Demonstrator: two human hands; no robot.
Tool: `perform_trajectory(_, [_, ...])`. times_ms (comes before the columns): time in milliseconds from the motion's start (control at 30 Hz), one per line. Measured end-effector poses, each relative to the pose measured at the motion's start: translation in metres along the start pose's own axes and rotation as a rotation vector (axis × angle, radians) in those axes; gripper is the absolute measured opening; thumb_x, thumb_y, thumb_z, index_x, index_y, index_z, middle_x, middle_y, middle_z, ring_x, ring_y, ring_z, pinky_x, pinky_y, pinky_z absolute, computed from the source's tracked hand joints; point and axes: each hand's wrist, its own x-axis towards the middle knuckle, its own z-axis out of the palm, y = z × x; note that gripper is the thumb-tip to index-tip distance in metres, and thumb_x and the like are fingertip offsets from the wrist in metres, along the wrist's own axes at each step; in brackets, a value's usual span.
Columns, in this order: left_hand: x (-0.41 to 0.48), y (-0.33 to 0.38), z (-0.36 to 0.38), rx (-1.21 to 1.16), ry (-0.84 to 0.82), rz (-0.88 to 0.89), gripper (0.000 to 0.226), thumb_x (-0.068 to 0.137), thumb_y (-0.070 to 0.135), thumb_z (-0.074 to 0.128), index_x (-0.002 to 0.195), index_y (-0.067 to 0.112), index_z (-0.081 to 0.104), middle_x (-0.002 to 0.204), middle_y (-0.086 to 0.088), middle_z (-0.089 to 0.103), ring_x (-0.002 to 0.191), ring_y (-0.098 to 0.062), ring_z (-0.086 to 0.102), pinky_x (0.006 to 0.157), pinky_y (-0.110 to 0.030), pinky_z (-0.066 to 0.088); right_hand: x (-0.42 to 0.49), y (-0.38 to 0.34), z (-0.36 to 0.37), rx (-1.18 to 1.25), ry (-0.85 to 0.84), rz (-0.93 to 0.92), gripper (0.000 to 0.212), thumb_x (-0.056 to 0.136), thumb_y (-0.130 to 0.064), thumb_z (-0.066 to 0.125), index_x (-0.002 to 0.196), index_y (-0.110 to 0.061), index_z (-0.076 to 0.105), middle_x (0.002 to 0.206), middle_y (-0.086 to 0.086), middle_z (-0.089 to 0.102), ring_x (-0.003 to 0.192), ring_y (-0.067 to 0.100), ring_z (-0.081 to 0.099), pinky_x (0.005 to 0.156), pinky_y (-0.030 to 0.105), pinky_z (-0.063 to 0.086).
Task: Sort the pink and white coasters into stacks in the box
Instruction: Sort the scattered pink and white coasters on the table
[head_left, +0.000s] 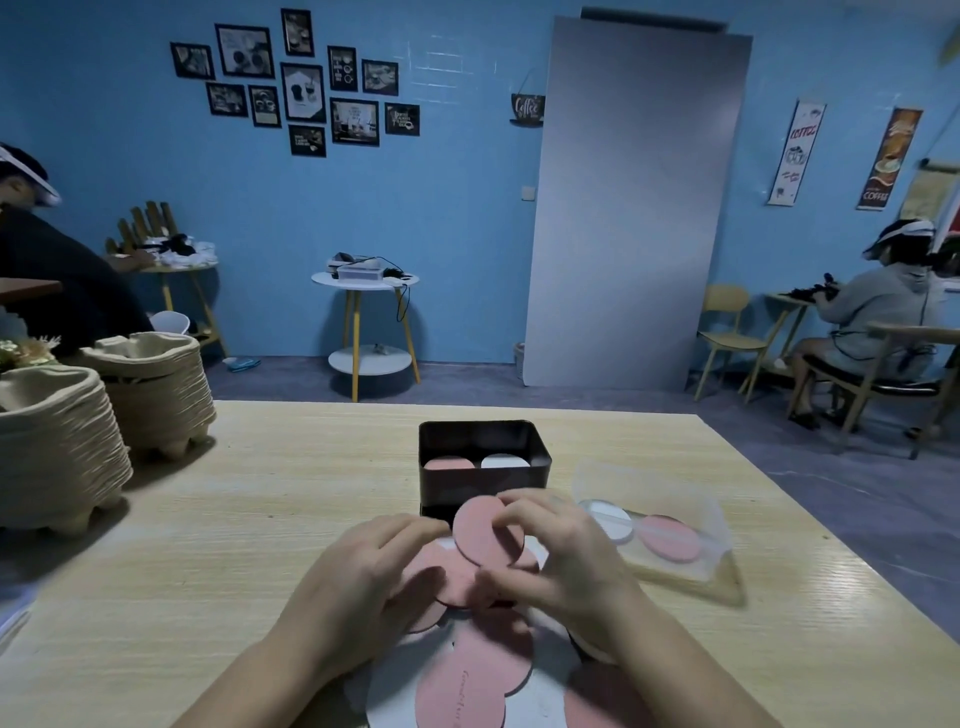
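Pale wooden table (208, 519) bears a dark box (483, 441) before blue wall (457, 234).

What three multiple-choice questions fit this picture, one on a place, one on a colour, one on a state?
1. Where in the box does the white stack sit?
A) left half
B) right half
C) outside it

2. What colour is the coaster in the right hand?
A) pink
B) white
C) black

3. How is the right hand?
A) open and empty
B) out of view
C) pinching the coaster

Answers:
1 B, the white stack lies to the right of the pink stack inside the box.
2 A, its upturned face is pink.
3 C, its fingers curl over the coaster's edge.
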Motion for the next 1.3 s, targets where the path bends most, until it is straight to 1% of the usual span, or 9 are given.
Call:
perform_trajectory(167, [0.030, -0.019, -0.004, 0.066, 0.017, -0.053, 0.038, 0.090, 0.033, 0.063, 0.127, 0.023, 0.062, 0.124, 0.011, 0.063, 0.111, -0.014, 0.061, 0.090, -0.032, 0.051, 0.040, 0.021, -0.022, -0.050, 0.057, 0.066, 0.042, 0.073, -0.058, 0.073, 0.096, -0.024, 0.064, 0.111, -0.008, 0.066, 0.105, 0.015, 0.056, 0.090, 0.028, 0.045])
perform_trajectory(300, [0.050, -0.033, 0.001, 0.083, -0.028, -0.087, 0.045, 0.094, 0.045, 0.050, 0.134, 0.027, 0.058, 0.134, 0.013, 0.057, 0.122, -0.012, 0.053, 0.100, -0.035, 0.046, 0.074, 0.042, -0.030, -0.095, 0.009, 0.167, 0.037, 0.074, -0.057, 0.073, 0.095, -0.029, 0.059, 0.099, -0.011, 0.063, 0.095, 0.015, 0.051, 0.084, 0.033, 0.047])
perform_trajectory(400, [0.051, -0.040, 0.010, 0.060, -0.044, -0.095, 0.048, 0.096, 0.049, 0.044, 0.137, 0.028, 0.056, 0.137, 0.016, 0.054, 0.127, -0.010, 0.049, 0.105, -0.031, 0.041, 0.090, 0.058, -0.025, -0.129, -0.055, 0.220, 0.033, 0.074, -0.057, 0.071, 0.089, -0.037, 0.049, 0.093, -0.013, 0.059, 0.091, 0.015, 0.047, 0.081, 0.034, 0.047])
perform_trajectory(600, [0.040, -0.048, 0.022, -0.021, -0.019, -0.105, 0.053, 0.097, 0.048, 0.047, 0.145, 0.026, 0.049, 0.147, 0.019, 0.044, 0.137, -0.004, 0.037, 0.111, -0.034, 0.039, 0.105, 0.083, -0.012, -0.126, -0.154, 0.310, 0.035, 0.068, -0.063, 0.067, 0.085, -0.040, 0.047, 0.088, -0.013, 0.060, 0.090, 0.009, 0.047, 0.075, 0.033, 0.049])
perform_trajectory(800, [0.042, -0.047, 0.021, -0.051, -0.015, -0.112, 0.052, 0.096, 0.046, 0.049, 0.144, 0.025, 0.051, 0.145, 0.017, 0.046, 0.136, -0.004, 0.039, 0.110, -0.032, 0.038, 0.117, 0.092, -0.005, -0.092, -0.180, 0.354, 0.039, 0.058, -0.066, 0.069, 0.081, -0.040, 0.052, 0.083, -0.012, 0.059, 0.084, 0.008, 0.052, 0.062, 0.029, 0.045])
perform_trajectory(933, [0.041, -0.047, 0.021, -0.057, -0.018, -0.105, 0.052, 0.096, 0.045, 0.050, 0.144, 0.025, 0.051, 0.146, 0.018, 0.046, 0.136, -0.004, 0.038, 0.111, -0.030, 0.037, 0.121, 0.093, -0.002, -0.110, -0.214, 0.366, 0.040, 0.055, -0.069, 0.069, 0.077, -0.039, 0.053, 0.079, -0.015, 0.058, 0.080, 0.009, 0.051, 0.061, 0.029, 0.042])
perform_trajectory(1000, [0.041, -0.047, 0.021, -0.055, -0.016, -0.104, 0.052, 0.096, 0.045, 0.050, 0.145, 0.025, 0.050, 0.146, 0.019, 0.045, 0.137, -0.003, 0.036, 0.111, -0.029, 0.036, 0.122, 0.094, -0.001, -0.148, -0.234, 0.354, 0.039, 0.059, -0.068, 0.071, 0.076, -0.039, 0.051, 0.086, -0.017, 0.058, 0.086, 0.011, 0.049, 0.066, 0.030, 0.044])
perform_trajectory(1133, [0.042, -0.046, 0.021, -0.051, -0.015, -0.108, 0.053, 0.097, 0.047, 0.049, 0.145, 0.026, 0.049, 0.147, 0.020, 0.044, 0.139, -0.003, 0.034, 0.112, -0.029, 0.034, 0.120, 0.100, 0.000, -0.199, -0.231, 0.362, 0.044, 0.065, -0.069, 0.074, 0.084, -0.033, 0.061, 0.118, -0.014, 0.054, 0.109, 0.013, 0.038, 0.091, 0.033, 0.045])
perform_trajectory(1300, [0.041, -0.045, 0.022, -0.052, -0.007, -0.113, 0.053, 0.096, 0.047, 0.049, 0.145, 0.027, 0.050, 0.147, 0.020, 0.044, 0.139, -0.001, 0.033, 0.112, -0.028, 0.034, 0.120, 0.099, 0.003, -0.171, -0.222, 0.368, 0.039, 0.066, -0.056, 0.083, 0.091, -0.033, 0.064, 0.115, -0.011, 0.055, 0.109, 0.013, 0.039, 0.094, 0.032, 0.045])
